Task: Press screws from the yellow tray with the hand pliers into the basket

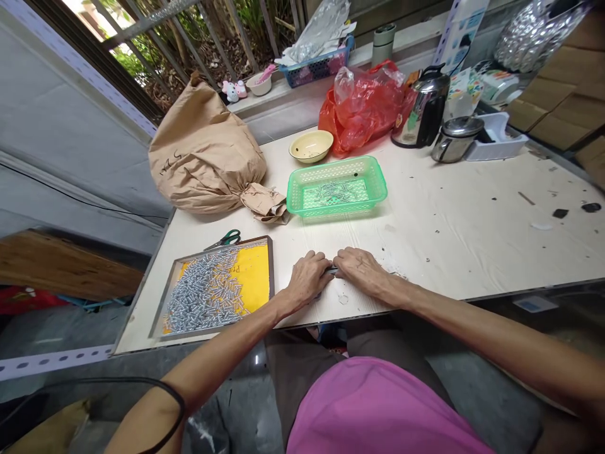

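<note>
My left hand (309,276) and my right hand (358,270) meet near the table's front edge, fingers curled inward. Between their fingertips a small grey metallic piece (333,270) shows; its kind is too covered to make out. Both hands are closed on it. Left of them lies a shallow tray (271,271) with a yellow lining, heaped with small silver metal pins or screws (203,293). Beyond the hands stands a green plastic basket (338,210) with a few similar silver pieces on its bottom.
Green-handled scissors (230,238) lie behind the tray. A tied brown paper sack (208,151) stands at the back left. Farther back are a cream bowl (311,146), a red plastic bag (362,110), a kettle (422,107) and a metal cup (454,139). Small scraps dot the table's right side.
</note>
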Tool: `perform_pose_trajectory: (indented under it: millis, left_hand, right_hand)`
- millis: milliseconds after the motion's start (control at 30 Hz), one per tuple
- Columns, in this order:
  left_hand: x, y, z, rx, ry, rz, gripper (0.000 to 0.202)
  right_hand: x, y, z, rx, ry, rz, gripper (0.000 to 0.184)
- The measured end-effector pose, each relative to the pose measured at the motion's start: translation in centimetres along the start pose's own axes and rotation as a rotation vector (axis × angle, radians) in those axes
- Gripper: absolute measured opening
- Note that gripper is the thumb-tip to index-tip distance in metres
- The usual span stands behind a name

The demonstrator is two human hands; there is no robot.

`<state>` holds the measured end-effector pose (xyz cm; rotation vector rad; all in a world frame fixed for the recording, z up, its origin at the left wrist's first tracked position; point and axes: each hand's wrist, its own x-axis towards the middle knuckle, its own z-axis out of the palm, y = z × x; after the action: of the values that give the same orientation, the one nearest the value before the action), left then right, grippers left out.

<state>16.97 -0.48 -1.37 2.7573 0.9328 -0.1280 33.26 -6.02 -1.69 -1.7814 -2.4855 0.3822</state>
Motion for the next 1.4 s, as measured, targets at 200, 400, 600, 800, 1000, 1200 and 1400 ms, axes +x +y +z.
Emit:
perform_pose_trajectory:
  millis: [200, 400, 600, 800, 1000, 1200, 1400]
  left_hand:
    - [-1.4, 0.8, 1.3, -0.049, 0.161, -0.065, 0.042]
    - [-3.9, 4.1, 4.5, -0.166, 0.289, 0.066, 0.041]
    - [-4.5, 5.7, 4.7, -0.268, 0.26, 0.052, 0.041]
    - [-4.3, 5.8, 5.0, -0.331, 0.284, 0.049, 0.047]
    - [-4.7, 6.0, 6.9, -0.346, 0.242, 0.026, 0.037]
    - [-5.1, 5.9, 7.0, -0.337, 0.215, 0.044, 0.048]
    - [-5.5, 5.8, 5.4, -0.3, 0.264, 0.121, 0.042]
  right_hand:
    - [0.1, 1.7, -0.7, 0.004, 0.069, -0.05, 0.037]
    - [1.6, 3.4, -0.7, 0.05, 0.069, -0.052, 0.023]
    - [4.6, 3.8, -0.5, -0.085, 0.124, 0.002, 0.016]
    - [5.3, -0.2, -1.5, -0.157, 0.086, -0.17, 0.017]
    - [5.8, -5.9, 0.0, -0.175, 0.026, -0.65, 0.015]
    - [5.8, -5.9, 1.3, -0.099, 0.062, -0.805, 0.017]
    - [5.4, -4.8, -1.2, 0.275, 0.494, -0.637, 0.021]
